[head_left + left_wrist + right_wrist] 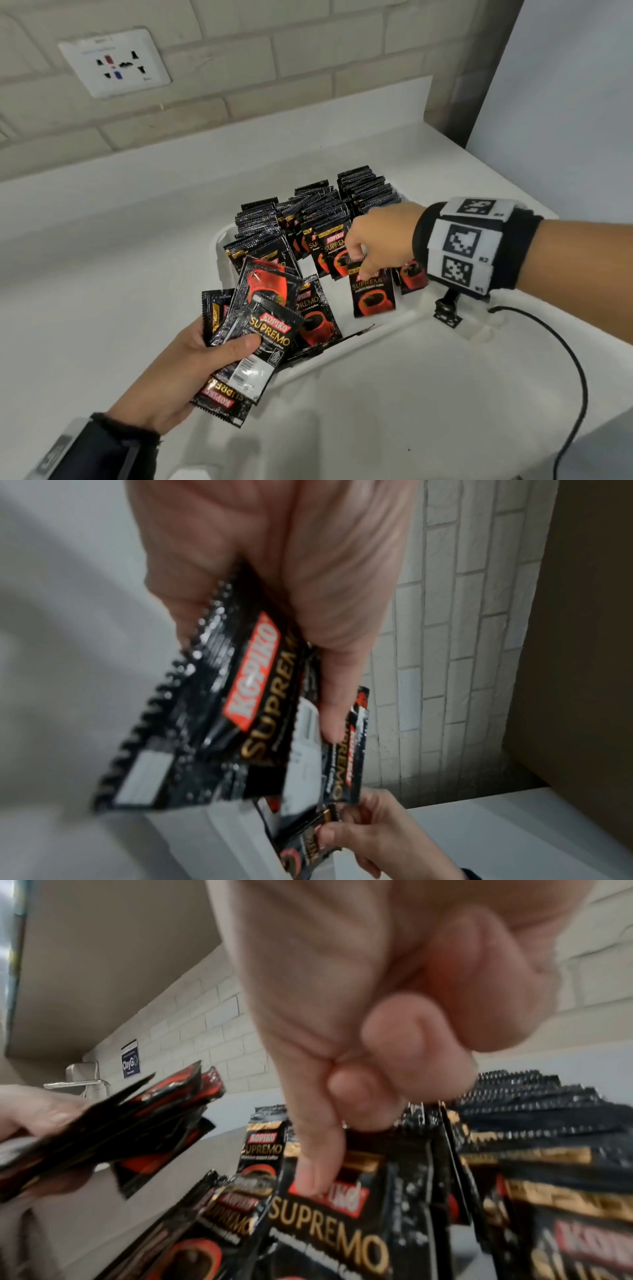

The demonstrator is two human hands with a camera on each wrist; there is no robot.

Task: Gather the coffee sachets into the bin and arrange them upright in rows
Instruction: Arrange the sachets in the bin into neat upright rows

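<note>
While the left hand (178, 373) is gripping a fanned bundle of sachets (260, 329) at the lower left of the head view, thumb lying across the topmost packet, the right hand (376, 240) is reaching in from the right edge and pinching the top edge of a single sachet (373, 291) between thumb and fingers. That sachet is standing upright over the white bin (394, 329), in front of the rows of sachets (325, 219) already standing on end in the middle of the frame. Some packets at the left of the rows are leaning. The bin is sitting on a white counter (102, 240), which is running back to a pale brick wall (274, 68) with a wall socket (114, 63) at the upper left. A black wristband with printed markers (469, 243) is wrapping the right wrist, and a black cable (568, 377) is trailing down the lower right. Both wrist views are blurred, yet each is showing fingers closed on black packets.
</note>
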